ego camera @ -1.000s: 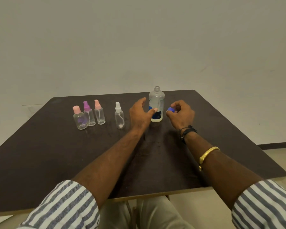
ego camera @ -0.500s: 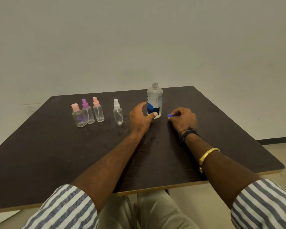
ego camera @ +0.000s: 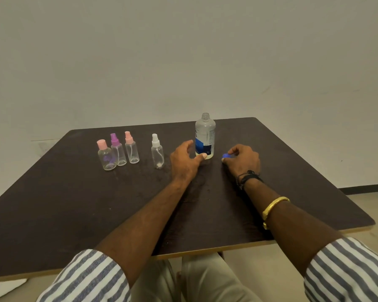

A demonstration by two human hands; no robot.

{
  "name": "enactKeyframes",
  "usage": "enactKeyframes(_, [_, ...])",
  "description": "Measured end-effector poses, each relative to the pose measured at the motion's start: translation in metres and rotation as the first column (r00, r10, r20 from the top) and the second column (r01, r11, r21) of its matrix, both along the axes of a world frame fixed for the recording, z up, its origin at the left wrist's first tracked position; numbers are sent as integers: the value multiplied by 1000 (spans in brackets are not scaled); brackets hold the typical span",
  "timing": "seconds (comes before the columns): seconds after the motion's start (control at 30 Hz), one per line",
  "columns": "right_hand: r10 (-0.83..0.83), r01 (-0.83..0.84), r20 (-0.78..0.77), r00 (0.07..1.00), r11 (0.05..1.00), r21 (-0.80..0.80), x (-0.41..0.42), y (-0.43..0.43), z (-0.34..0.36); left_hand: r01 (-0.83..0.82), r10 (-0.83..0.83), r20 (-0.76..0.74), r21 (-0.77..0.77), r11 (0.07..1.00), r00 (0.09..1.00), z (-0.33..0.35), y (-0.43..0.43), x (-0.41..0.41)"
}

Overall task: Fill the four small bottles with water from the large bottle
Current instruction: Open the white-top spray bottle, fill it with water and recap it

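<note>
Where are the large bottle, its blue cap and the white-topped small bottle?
large bottle [ego camera: 205, 130]: head view, upper body below the neck.
blue cap [ego camera: 225, 156]: head view, its visible top.
white-topped small bottle [ego camera: 157, 155]: head view, clear body.

clear plastic large bottle [ego camera: 205, 136], matt table [ego camera: 74, 203]

Dim, even indoor light, soft shadows, slight wide-angle bending at edges

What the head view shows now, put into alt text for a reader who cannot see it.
A person's right hand pinches a blue cap beside an uncapped large bottle on a dark table, the left hand curved loosely at the bottle's base. To the left stand three capped small bottles close together and a white-topped small bottle apart.
</note>
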State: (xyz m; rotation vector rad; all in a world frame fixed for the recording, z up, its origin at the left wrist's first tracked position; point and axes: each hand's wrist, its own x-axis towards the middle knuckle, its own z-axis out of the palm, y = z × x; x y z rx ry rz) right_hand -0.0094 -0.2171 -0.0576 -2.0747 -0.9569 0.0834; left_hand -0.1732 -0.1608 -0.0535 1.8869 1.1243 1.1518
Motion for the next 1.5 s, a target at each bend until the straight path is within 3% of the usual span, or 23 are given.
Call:
enactKeyframes(0.2, [-34, 17, 102, 994, 986, 165, -15, 4, 17, -6, -6, 150, 81, 997, 989, 14, -4, -2])
enactKeyframes(0.33, [44, -94, 157, 987, 939, 330, -35, 10, 31, -52, 11, 256, 156, 986, 967, 25, -6, -7])
enactKeyframes(0.47, [158, -211, 162, 974, 893, 398, -60, 20, 40, -110, 39, 279, 242, 964, 959, 31, -4, -19])
enactKeyframes(0.83, [392, -403, 110, 913, 828, 389, -119, 45, 44, -219, 133, 304, 272, 937, 943, 33, 14, -70])
enactKeyframes(1.1, [430, -446, 125, 894, 835, 322, -141, 69, 37, -316, 255, 274, 208, 926, 927, 16, 33, -98])
enactKeyframes(1.3, [443, -462, 132, 887, 839, 287, -151, 81, 37, -153, 147, 120, 34, 988, 982, -2, 48, -106])
enactKeyframes(1.5, [450, -466, 120, 885, 851, 242, -152, 90, 32, -80, 76, 83, 52, 995, 994, -9, 57, -105])
